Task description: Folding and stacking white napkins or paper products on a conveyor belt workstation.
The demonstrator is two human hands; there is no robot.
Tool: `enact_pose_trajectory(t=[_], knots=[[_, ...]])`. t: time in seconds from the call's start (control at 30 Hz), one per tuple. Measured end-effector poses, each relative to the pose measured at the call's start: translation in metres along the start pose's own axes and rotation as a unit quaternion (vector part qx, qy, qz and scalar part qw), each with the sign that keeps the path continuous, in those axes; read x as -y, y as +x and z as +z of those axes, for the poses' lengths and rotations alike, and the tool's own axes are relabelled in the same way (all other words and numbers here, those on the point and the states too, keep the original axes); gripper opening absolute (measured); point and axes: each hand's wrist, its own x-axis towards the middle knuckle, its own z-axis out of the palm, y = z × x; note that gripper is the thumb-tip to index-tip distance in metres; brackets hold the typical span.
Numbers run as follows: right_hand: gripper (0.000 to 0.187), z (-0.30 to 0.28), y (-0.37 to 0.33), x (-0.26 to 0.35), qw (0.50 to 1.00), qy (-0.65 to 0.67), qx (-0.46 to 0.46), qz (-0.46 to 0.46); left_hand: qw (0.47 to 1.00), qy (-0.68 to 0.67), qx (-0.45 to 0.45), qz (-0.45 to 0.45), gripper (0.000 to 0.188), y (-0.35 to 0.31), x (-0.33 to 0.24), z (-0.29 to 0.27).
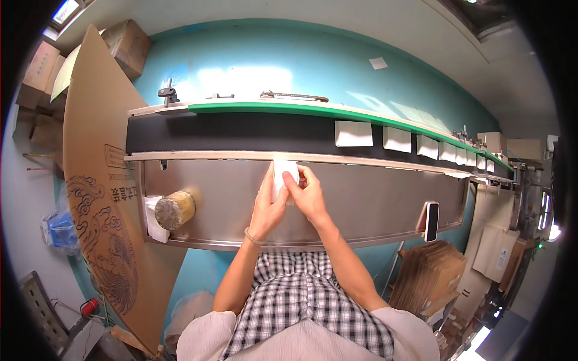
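Note:
Both my hands meet above the steel table [373, 198], close to its far edge. My left hand [268, 204] is closed along the left side of a folded white paper piece [280, 174]. My right hand [309, 197] grips the right side of the same piece, its thumb pressed on the front. The fingers cover much of the paper, so its full shape is hidden. Just beyond the hands runs a black conveyor belt [241, 133]. Several similar white pieces lie in a row on its right part, the closest being a white rectangle [353, 133].
A green guide rail [241, 108] edges the belt's far side. On the table's left end stand a round tape-like roll [176, 210] and white paper [156, 225]; a phone [431, 221] leans at the right. A tall cardboard sheet [99, 156] and stacked flat cardboard [424, 274] flank me.

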Motion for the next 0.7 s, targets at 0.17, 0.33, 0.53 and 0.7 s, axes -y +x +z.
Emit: enact_pose_trajectory(t=[0.17,0.33,0.53,0.7], knots=[[0.026,-0.006,0.004,-0.003,0.955,0.246,-0.012,0.164,0.994,-0.108,0.0,-0.024,0.061,0.008,-0.006,-0.001],[0.031,-0.045,0.053,-0.031,0.985,0.139,-0.104,0.0,0.937,0.292,-0.071,0.178,0.056,0.059,0.0,-0.004],[0.031,-0.048,0.017,-0.032,0.939,0.178,-0.289,-0.053,0.816,0.458,-0.117,0.334,0.055,0.106,0.022,-0.046],[0.016,-0.037,-0.118,-0.085,0.976,0.063,-0.202,-0.044,0.889,0.35,-0.102,0.275,0.052,-0.019,0.024,-0.024]])
